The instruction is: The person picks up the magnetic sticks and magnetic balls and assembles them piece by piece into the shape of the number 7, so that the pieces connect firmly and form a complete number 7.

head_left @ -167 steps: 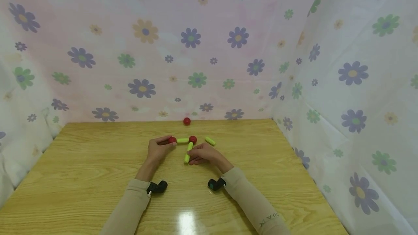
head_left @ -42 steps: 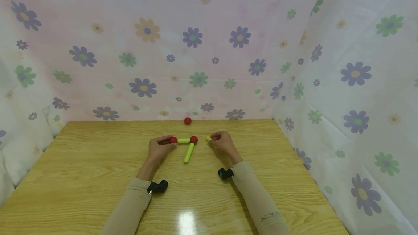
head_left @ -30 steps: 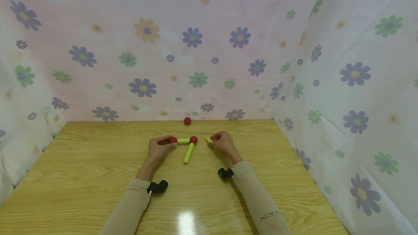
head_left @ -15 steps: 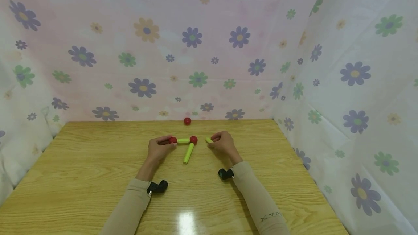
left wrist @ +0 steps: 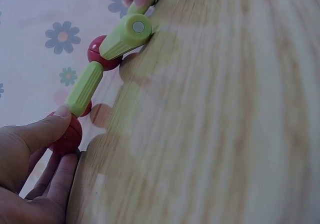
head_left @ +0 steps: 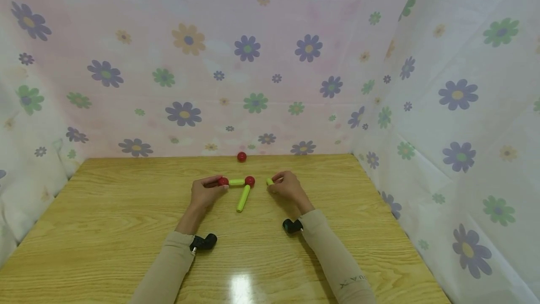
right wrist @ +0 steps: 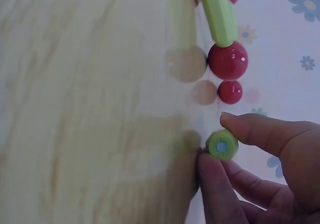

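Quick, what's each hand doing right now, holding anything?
Left hand: closed, holding the leftmost glossy red ball.
Right hand: closed, pinching the rightmost yellow-green faceted rod.

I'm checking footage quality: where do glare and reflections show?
Head: white glare on the yellowish wood-grain table, near the bottom edge. Left wrist: the table mirrors the lime-green ribbed rods. Right wrist: small highlight on the bigger-looking glossy red ball, with its reflection alongside.

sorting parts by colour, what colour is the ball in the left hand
Red; the ball shows best in the left wrist view.
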Demonstrator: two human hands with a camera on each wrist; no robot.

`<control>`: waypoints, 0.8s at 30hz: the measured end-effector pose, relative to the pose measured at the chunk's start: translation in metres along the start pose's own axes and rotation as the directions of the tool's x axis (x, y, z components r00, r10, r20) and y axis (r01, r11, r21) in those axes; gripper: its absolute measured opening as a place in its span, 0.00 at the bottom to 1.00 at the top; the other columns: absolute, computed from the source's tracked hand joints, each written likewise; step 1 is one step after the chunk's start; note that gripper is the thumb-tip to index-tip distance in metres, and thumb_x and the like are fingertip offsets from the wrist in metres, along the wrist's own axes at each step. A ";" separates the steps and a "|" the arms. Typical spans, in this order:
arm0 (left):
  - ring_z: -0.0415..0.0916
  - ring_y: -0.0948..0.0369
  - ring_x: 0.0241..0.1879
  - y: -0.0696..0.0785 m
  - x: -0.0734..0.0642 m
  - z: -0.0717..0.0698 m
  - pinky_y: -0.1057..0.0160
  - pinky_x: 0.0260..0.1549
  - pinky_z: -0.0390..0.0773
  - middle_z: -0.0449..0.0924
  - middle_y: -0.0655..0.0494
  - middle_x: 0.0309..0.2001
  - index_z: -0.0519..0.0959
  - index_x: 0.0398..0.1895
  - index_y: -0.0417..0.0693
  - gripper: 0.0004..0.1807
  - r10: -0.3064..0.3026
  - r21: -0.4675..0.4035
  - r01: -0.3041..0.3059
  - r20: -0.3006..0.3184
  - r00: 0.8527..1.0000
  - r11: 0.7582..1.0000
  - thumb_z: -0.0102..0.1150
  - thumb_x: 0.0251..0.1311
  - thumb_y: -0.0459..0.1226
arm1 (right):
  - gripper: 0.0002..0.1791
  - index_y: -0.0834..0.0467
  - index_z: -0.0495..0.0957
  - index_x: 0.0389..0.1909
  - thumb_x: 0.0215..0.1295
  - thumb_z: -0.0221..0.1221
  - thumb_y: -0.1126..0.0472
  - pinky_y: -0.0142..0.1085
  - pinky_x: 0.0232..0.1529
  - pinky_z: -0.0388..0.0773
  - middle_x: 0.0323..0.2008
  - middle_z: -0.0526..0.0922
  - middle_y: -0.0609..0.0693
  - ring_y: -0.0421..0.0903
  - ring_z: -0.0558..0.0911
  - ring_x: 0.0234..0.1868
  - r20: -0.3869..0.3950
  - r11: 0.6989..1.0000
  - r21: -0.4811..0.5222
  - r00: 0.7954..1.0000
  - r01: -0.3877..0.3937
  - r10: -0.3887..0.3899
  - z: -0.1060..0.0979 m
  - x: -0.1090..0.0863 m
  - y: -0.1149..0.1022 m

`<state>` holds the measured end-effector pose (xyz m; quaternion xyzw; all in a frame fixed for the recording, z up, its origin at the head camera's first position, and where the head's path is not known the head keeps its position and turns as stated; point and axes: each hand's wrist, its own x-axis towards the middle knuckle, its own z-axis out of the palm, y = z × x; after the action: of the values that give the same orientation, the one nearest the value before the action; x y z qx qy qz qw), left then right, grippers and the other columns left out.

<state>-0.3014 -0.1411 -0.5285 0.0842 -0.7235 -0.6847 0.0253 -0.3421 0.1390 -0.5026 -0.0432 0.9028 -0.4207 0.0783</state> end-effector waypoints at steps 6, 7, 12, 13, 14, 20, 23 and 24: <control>0.79 0.50 0.52 0.001 0.000 0.000 0.72 0.38 0.80 0.79 0.34 0.58 0.81 0.60 0.37 0.26 0.004 -0.004 -0.004 0.004 1.000 1.000 0.74 0.56 0.31 | 0.21 0.66 0.80 0.55 0.65 0.67 0.60 0.39 0.38 0.83 0.48 0.85 0.61 0.46 0.85 0.34 0.076 0.998 0.060 0.997 0.000 -0.005 0.001 -0.003 -0.005; 0.79 0.50 0.53 0.001 0.000 0.000 0.72 0.38 0.80 0.79 0.33 0.58 0.81 0.60 0.37 0.26 0.005 -0.005 -0.005 0.006 1.000 1.000 0.74 0.56 0.30 | 0.21 0.67 0.80 0.56 0.65 0.66 0.61 0.39 0.37 0.84 0.49 0.84 0.61 0.46 0.85 0.33 0.084 0.997 0.075 0.996 -0.003 -0.003 0.002 -0.004 -0.006; 0.80 0.51 0.51 -0.002 0.001 0.000 0.71 0.38 0.81 0.80 0.35 0.57 0.82 0.60 0.38 0.26 0.003 -0.006 -0.003 0.007 1.000 1.000 0.74 0.56 0.30 | 0.22 0.70 0.77 0.58 0.68 0.63 0.62 0.37 0.36 0.85 0.52 0.82 0.64 0.45 0.85 0.32 0.122 0.991 0.134 0.993 -0.026 0.009 0.004 -0.006 -0.007; 0.80 0.51 0.52 -0.002 0.001 0.000 0.71 0.38 0.81 0.80 0.35 0.57 0.82 0.60 0.39 0.26 0.002 -0.007 -0.002 0.009 1.000 1.000 0.73 0.56 0.30 | 0.22 0.71 0.77 0.58 0.68 0.63 0.62 0.37 0.37 0.85 0.53 0.81 0.65 0.46 0.85 0.32 0.130 0.988 0.149 0.991 -0.033 0.014 0.004 -0.006 -0.007; 0.80 0.51 0.52 -0.002 0.001 0.000 0.71 0.39 0.81 0.80 0.36 0.57 0.82 0.60 0.39 0.26 0.000 -0.007 0.000 0.009 1.000 1.000 0.73 0.56 0.30 | 0.22 0.71 0.76 0.59 0.69 0.63 0.62 0.38 0.37 0.85 0.54 0.81 0.65 0.46 0.86 0.33 0.140 0.986 0.165 0.990 -0.040 0.017 0.004 -0.008 -0.008; 0.79 0.49 0.55 -0.002 0.001 0.000 0.71 0.40 0.80 0.80 0.37 0.58 0.82 0.60 0.41 0.26 -0.008 0.000 0.008 0.005 1.000 1.000 0.74 0.56 0.31 | 0.24 0.75 0.72 0.62 0.69 0.60 0.65 0.39 0.40 0.86 0.52 0.81 0.67 0.48 0.87 0.36 0.212 0.960 0.270 0.977 -0.074 0.015 0.007 -0.013 -0.010; 0.78 0.49 0.55 -0.002 0.002 0.000 0.71 0.41 0.80 0.80 0.37 0.58 0.82 0.60 0.41 0.27 -0.006 0.009 0.006 0.002 1.000 1.000 0.74 0.56 0.31 | 0.25 0.75 0.69 0.64 0.72 0.58 0.65 0.37 0.39 0.86 0.48 0.82 0.66 0.47 0.88 0.35 0.254 0.935 0.336 0.967 -0.114 0.027 0.010 -0.014 -0.009; 0.78 0.49 0.55 -0.002 0.002 0.000 0.71 0.41 0.80 0.80 0.37 0.58 0.82 0.60 0.41 0.27 -0.005 0.011 0.005 0.002 1.000 1.000 0.74 0.56 0.31 | 0.25 0.74 0.69 0.64 0.72 0.58 0.65 0.36 0.38 0.86 0.47 0.82 0.65 0.46 0.88 0.34 0.266 0.925 0.356 0.963 -0.132 0.035 0.011 -0.014 -0.009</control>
<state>-0.3036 -0.1417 -0.5310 0.0855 -0.7270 -0.6810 0.0224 -0.3263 0.1272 -0.5017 -0.0425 0.7905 -0.5706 0.2184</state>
